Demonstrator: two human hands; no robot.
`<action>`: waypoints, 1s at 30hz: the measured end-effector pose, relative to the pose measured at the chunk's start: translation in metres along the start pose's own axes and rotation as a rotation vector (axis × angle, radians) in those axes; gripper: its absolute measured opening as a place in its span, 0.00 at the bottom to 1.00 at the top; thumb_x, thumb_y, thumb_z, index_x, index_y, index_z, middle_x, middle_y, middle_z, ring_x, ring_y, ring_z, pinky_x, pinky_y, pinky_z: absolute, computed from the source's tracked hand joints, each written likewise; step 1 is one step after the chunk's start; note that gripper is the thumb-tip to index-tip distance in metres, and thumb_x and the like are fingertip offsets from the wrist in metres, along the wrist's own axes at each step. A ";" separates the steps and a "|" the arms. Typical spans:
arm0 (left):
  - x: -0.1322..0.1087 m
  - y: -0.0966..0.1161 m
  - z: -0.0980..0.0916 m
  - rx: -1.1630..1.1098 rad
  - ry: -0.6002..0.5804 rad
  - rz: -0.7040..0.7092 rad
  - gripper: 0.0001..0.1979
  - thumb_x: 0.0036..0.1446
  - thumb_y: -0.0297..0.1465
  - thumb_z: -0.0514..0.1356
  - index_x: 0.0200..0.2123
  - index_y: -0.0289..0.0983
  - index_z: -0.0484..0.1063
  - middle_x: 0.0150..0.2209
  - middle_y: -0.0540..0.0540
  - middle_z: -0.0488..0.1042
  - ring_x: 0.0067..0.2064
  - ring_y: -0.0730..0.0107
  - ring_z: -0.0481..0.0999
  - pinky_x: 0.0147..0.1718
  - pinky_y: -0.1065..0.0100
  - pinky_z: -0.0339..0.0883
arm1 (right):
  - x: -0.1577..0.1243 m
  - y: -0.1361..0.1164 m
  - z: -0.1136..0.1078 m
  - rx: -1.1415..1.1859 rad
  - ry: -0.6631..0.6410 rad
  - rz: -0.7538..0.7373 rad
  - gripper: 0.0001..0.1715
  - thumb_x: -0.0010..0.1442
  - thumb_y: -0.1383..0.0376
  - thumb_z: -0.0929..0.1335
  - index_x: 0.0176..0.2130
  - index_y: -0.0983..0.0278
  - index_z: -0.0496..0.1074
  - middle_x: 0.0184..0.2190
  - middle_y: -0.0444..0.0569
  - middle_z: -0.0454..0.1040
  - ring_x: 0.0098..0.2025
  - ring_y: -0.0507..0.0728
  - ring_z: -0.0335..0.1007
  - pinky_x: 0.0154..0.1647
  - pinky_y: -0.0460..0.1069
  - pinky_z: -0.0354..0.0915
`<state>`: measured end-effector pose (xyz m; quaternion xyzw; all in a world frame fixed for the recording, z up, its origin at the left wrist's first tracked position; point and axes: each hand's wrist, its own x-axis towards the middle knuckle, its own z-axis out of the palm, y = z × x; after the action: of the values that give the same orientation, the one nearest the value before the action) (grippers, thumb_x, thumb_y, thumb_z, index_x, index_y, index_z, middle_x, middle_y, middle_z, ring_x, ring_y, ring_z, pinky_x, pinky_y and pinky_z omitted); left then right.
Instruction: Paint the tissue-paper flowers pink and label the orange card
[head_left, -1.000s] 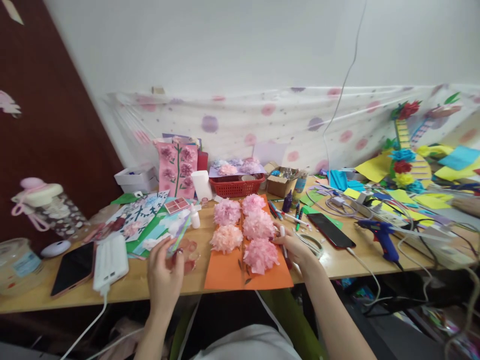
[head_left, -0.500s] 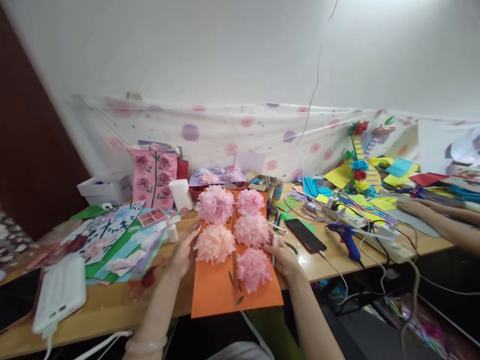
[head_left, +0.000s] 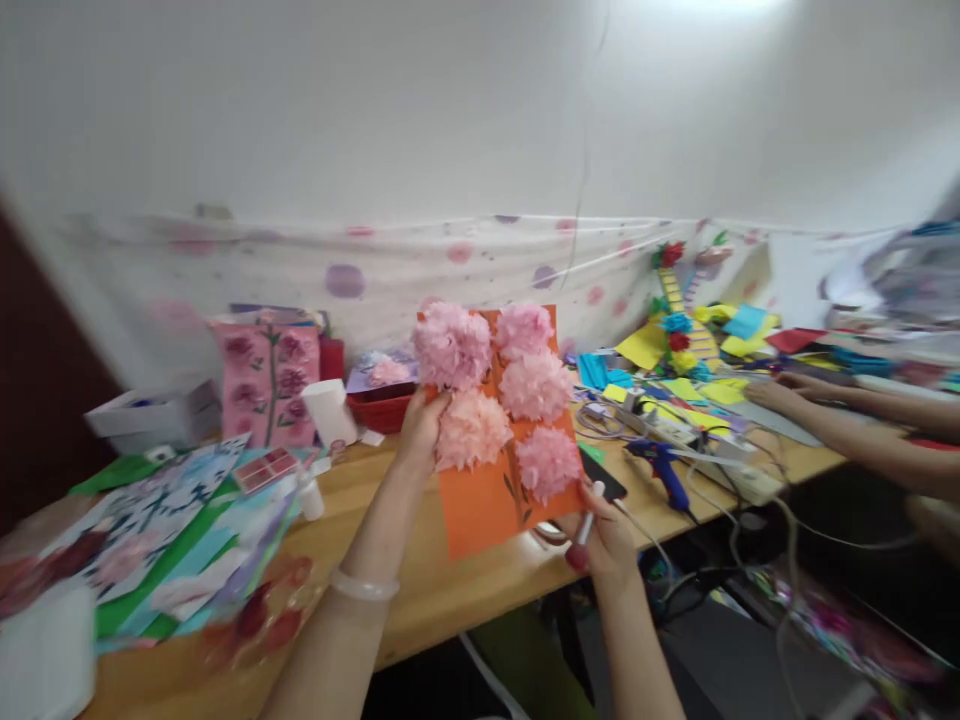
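An orange folded card (head_left: 476,510) with several pink and peach fluffy tissue-paper flowers (head_left: 536,385) is held up above the table, tilted toward me. My left hand (head_left: 424,430) is closed on its left edge, beside the peach flower (head_left: 472,430); a pale bangle (head_left: 365,585) is on that wrist. Near the lower right corner, my right hand (head_left: 609,540) grips the card and also holds a makeup brush (head_left: 589,525) with a white handle and dark pink bristles pointing down. Part of the right fingers is hidden behind the card.
To the left lie a pink palette (head_left: 266,470), a small white bottle (head_left: 311,498) and coloured paper sheets. A pink flower card (head_left: 268,385) stands behind them. On the right are a phone (head_left: 606,478), a blue glue gun (head_left: 664,475), cables and another person's arms (head_left: 832,405).
Both hands have raised the orange card and tilted it more upright, moving it up and to the right. The makeup brush in my right hand now shows below the card's corner. The view has shifted.
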<state>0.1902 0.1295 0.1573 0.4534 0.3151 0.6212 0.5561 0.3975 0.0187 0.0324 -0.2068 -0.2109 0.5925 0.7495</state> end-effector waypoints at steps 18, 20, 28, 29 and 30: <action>0.059 -0.066 0.168 0.330 0.061 0.196 0.13 0.65 0.38 0.59 0.47 0.36 0.73 0.48 0.43 0.75 0.47 0.63 0.76 0.47 0.55 0.73 | 0.028 0.008 0.005 0.233 0.130 -0.096 0.25 0.72 0.70 0.54 0.58 0.61 0.71 0.56 0.53 0.77 0.62 0.52 0.68 0.63 0.57 0.66; 0.060 -0.067 0.171 0.336 0.049 0.207 0.13 0.65 0.38 0.59 0.47 0.35 0.73 0.47 0.43 0.76 0.47 0.63 0.76 0.47 0.55 0.73 | 0.026 0.006 0.002 0.235 0.132 -0.097 0.25 0.72 0.70 0.54 0.58 0.61 0.71 0.56 0.53 0.76 0.63 0.53 0.68 0.62 0.57 0.67; 0.064 -0.060 0.180 0.311 0.009 0.279 0.14 0.65 0.38 0.59 0.48 0.36 0.73 0.48 0.43 0.75 0.47 0.62 0.76 0.48 0.54 0.73 | 0.023 0.005 -0.001 0.252 0.117 -0.162 0.18 0.72 0.67 0.58 0.55 0.61 0.70 0.63 0.54 0.69 0.65 0.53 0.64 0.66 0.60 0.61; 0.065 -0.059 0.181 0.304 0.008 0.284 0.13 0.65 0.38 0.59 0.48 0.36 0.73 0.49 0.43 0.75 0.48 0.62 0.76 0.48 0.54 0.72 | 0.023 0.006 0.000 0.256 0.113 -0.174 0.17 0.71 0.66 0.59 0.54 0.61 0.70 0.64 0.54 0.68 0.65 0.54 0.63 0.66 0.60 0.61; 0.065 -0.059 0.181 0.296 0.007 0.289 0.13 0.65 0.38 0.59 0.48 0.36 0.73 0.49 0.42 0.75 0.48 0.62 0.76 0.49 0.54 0.72 | 0.023 0.007 0.001 0.259 0.108 -0.184 0.15 0.70 0.65 0.61 0.53 0.60 0.70 0.64 0.53 0.67 0.65 0.54 0.63 0.66 0.61 0.60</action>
<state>0.3811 0.1837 0.1890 0.5686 0.3366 0.6429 0.3875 0.3966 0.0429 0.0309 -0.1198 -0.1102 0.5315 0.8313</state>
